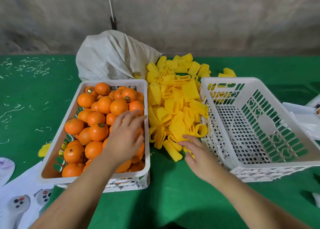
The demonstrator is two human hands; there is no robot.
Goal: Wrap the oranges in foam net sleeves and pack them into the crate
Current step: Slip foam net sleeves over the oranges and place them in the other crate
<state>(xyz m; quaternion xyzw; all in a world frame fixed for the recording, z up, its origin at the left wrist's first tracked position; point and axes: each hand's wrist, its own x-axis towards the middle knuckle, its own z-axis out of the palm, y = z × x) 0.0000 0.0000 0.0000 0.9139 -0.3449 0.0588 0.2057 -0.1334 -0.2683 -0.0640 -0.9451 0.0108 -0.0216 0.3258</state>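
Observation:
A white crate (pixel 52 143) on the left is full of bare oranges (pixel 98 131). My left hand (pixel 125 136) reaches over its right side with fingers spread, resting on the oranges without gripping one. A heap of yellow foam net sleeves (pixel 173 105) lies on the green table between the two crates. My right hand (pixel 195 154) is at the near edge of that heap, fingers straight and touching the sleeves. On the right stands a second white crate (pixel 270 164), perforated and with nothing inside.
A white woven sack (pixel 110 57) lies behind the orange crate. Printed white sheets (pixel 20 197) cover the near left corner and white paper (pixel 304 119) lies at the far right. Small shreds litter the green table (pixel 26 90) on the left. A grey wall backs the table.

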